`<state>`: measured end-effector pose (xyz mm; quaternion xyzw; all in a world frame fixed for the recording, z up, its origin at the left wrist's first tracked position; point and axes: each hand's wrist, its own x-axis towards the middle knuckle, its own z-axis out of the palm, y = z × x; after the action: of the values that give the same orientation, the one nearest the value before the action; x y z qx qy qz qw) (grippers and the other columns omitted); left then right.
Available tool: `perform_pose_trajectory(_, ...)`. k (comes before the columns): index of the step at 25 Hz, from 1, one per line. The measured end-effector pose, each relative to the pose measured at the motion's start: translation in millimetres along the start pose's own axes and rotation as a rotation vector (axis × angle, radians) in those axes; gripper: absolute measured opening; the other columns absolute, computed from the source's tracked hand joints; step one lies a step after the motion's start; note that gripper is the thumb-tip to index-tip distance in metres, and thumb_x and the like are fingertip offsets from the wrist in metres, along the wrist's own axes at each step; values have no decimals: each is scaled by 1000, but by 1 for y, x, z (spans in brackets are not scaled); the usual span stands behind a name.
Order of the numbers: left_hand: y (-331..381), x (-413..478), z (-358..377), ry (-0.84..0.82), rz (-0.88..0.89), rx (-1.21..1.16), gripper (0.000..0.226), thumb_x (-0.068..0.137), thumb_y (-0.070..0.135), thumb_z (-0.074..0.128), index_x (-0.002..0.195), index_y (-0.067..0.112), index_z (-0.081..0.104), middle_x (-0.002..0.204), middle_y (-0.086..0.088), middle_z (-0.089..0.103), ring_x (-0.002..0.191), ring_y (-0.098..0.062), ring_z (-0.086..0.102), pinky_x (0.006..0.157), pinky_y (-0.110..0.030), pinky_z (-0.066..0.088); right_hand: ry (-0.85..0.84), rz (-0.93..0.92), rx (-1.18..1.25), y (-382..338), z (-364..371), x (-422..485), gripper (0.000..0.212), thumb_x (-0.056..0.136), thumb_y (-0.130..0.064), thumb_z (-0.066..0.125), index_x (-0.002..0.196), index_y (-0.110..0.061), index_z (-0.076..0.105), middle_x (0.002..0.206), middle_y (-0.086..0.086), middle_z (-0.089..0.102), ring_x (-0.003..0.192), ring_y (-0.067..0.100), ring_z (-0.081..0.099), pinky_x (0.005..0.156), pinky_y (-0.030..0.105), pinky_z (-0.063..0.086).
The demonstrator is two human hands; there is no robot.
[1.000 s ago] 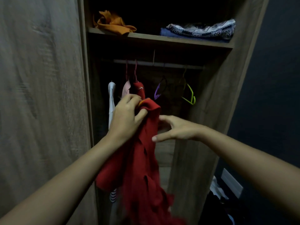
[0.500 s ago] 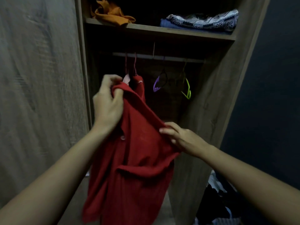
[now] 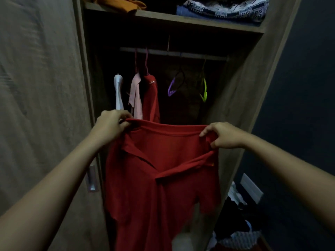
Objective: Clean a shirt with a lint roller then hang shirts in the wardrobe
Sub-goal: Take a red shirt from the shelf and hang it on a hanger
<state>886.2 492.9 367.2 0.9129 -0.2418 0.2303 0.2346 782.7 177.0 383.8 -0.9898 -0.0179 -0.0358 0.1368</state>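
Observation:
A red collared shirt [image 3: 163, 178] hangs spread out in front of the open wardrobe [image 3: 241, 98]. My left hand [image 3: 110, 124] pinches its upper left edge and my right hand [image 3: 223, 135] pinches its upper right edge, so the top edge is stretched between them. Behind it, a white garment [image 3: 118, 93], a pink one [image 3: 136, 95] and another red one [image 3: 152, 95] hang from the rail [image 3: 190, 54]. An empty purple hanger [image 3: 172, 87] and an empty green hanger [image 3: 204, 89] hang further right. No lint roller is visible.
The wardrobe door [image 3: 39, 105] stands open on the left. On the shelf [image 3: 199, 21] above the rail lie an orange cloth [image 3: 119, 2] and folded patterned fabric [image 3: 223, 9]. A heap of clothes [image 3: 235, 223] lies on the floor at the lower right by a dark wall.
The bunched shirt has been opened out. My left hand moved left and down, my right hand moved right along the edge, and the shirt now hangs flat between them.

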Motion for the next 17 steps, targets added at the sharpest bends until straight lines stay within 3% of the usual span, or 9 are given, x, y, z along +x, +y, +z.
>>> perform_pose_trajectory(4,16,13,28,4,-104,42,27,82,27,56,107,29,65,108,-15,65,99,-41,59,79,-44,48,-32,8,-64,19,-2,3,51,74,0,59,119,-24,57,114,-5,44,106,12,47,82,22,43)
perform_pose_trajectory(6,27,22,38,99,-209,34,26,82,27,52,104,25,65,106,-19,64,99,-45,57,77,-42,46,-61,-32,-90,29,-12,5,49,74,4,53,109,-28,64,116,-8,43,113,13,44,92,26,42)
perform_pose_trajectory(8,39,32,48,88,-262,41,23,82,27,52,101,23,66,106,-20,65,102,-44,56,80,-41,46,-34,-35,-76,36,-29,11,45,75,6,50,96,-28,71,114,-8,51,112,11,49,92,20,41)
perform_pose_trajectory(10,57,50,58,-94,-207,-90,23,83,23,57,104,23,68,112,-13,67,109,-34,58,90,-37,46,13,-5,-93,41,-51,23,44,75,7,47,93,-24,74,105,-5,65,104,10,58,83,12,41)
perform_pose_trajectory(12,76,75,62,-215,-139,-317,26,83,18,62,108,21,67,112,-8,68,111,-24,61,97,-31,44,49,17,-138,41,-69,41,45,75,7,44,96,-19,74,104,-1,69,97,8,59,81,14,42)
perform_pose_trajectory(15,104,124,58,-35,-63,-453,30,84,20,62,113,19,66,113,-4,68,110,-17,60,96,-24,41,60,7,-206,39,-84,66,44,74,5,44,98,-17,74,104,0,70,92,7,57,83,18,43)
perform_pose_trajectory(17,115,159,58,-9,3,-446,34,84,22,61,118,18,63,117,-4,66,113,-19,58,97,-25,41,57,5,-232,42,-90,78,41,74,2,45,97,-18,74,103,0,71,88,6,57,83,20,47)
